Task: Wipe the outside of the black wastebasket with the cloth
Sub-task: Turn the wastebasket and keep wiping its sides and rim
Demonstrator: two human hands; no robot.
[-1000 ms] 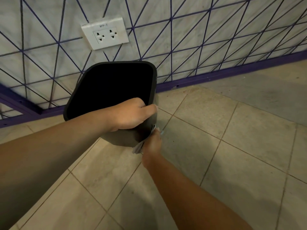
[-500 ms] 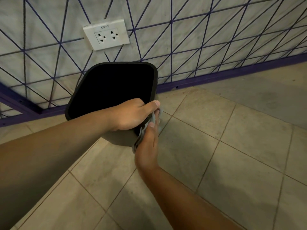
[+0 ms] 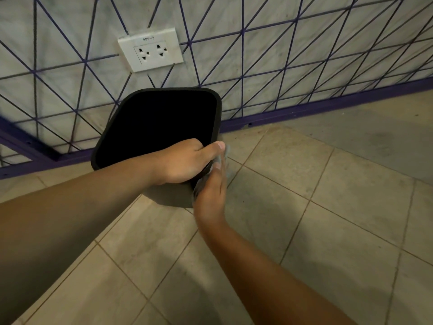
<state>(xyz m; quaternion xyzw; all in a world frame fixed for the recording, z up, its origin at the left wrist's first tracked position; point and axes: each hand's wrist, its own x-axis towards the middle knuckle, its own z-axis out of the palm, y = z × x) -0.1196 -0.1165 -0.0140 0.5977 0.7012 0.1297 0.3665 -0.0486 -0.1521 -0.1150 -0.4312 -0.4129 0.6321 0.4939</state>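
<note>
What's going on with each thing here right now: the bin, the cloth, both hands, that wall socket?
black wastebasket: tilted, mouth open toward the camera, inside too dark to see.
left hand: grips the wastebasket's near rim, thumb on the outside.
cloth: pressed against the wastebasket's right outer side, mostly hidden and blurred.
right hand: fingers fairly straight, pressing the cloth to the wastebasket.
wall socket: nothing plugged in.

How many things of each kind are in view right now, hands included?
Black wastebasket: 1
Cloth: 1, mostly hidden and blurred between the right hand and the wastebasket's side
Hands: 2, left hand and right hand
Wall socket plate: 1
Total: 5
</note>
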